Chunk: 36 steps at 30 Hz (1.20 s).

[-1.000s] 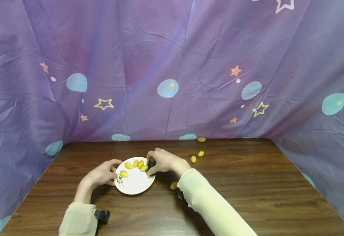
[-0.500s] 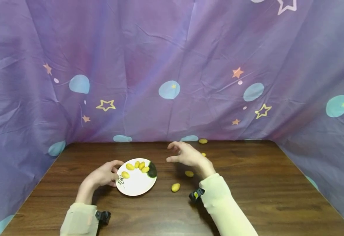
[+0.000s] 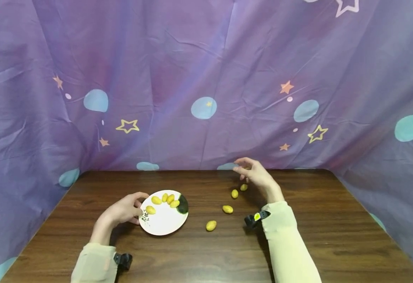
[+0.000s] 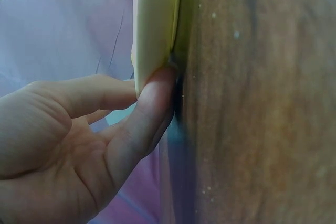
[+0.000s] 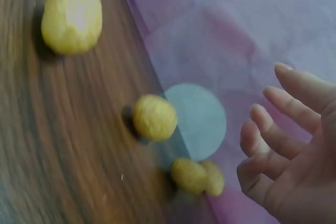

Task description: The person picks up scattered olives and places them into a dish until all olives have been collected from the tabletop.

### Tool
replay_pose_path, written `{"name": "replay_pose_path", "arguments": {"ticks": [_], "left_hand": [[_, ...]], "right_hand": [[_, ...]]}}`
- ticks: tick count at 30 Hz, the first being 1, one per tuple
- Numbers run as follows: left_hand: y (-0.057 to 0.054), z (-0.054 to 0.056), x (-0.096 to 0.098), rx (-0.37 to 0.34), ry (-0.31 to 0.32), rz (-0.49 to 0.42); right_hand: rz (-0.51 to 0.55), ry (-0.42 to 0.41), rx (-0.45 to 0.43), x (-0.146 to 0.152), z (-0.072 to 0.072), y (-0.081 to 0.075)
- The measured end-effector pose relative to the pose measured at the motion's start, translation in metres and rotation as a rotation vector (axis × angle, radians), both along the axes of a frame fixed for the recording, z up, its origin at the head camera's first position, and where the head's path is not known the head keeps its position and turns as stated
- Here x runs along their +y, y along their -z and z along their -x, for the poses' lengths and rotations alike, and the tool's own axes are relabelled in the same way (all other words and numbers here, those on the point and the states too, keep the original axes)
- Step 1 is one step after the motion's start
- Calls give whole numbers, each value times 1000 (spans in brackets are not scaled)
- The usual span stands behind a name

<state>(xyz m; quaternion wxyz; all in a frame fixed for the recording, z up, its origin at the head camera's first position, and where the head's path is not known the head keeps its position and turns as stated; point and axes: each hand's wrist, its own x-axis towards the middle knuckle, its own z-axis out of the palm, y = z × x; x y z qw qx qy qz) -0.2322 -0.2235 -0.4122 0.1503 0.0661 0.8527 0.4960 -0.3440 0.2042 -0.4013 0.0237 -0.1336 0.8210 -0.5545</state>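
Okay so on my feed, the left hand point(image 3: 123, 209) had the near-side rim of the white plate point(image 3: 165, 222) pinched between thumb and fingers. Couldn't tell from the left wrist view whether that edge was lifted at all. The plate was on the left part of the bench point(image 3: 178, 259), with five yellow fruits point(image 3: 156, 200) bunched toward its far half, plus a dark green patch on the right edge and a little printed sprig on the left.

The right hand point(image 3: 257, 175) was over by the back edge of the bench, fingers open and loosely bent. A row of four yellow fruits point(image 3: 228, 209) ran diagonally from near the plate back toward that hand, and a bit of another yellow showed behind its fingers. Behind everything hung a purple cloth point(image 3: 178, 78) with stars.
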Motion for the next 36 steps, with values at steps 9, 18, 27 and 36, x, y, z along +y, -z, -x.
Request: {"name": "replay_pose_path", "arguments": {"ticks": [9,18,27,36], "left_hand": [[0,-1,3,-5,-14,7],[2,-1,3,3,-26,-6],[6,-3,5,12,-28,-15],[6,-3,4,32,-49,-5]], "right_hand": [[193,101,-70,24,23,28],[98,130,-74,43,37,43],[-1,86,-109,54,43,53],[-39,37,-109,48,47,50]]}}
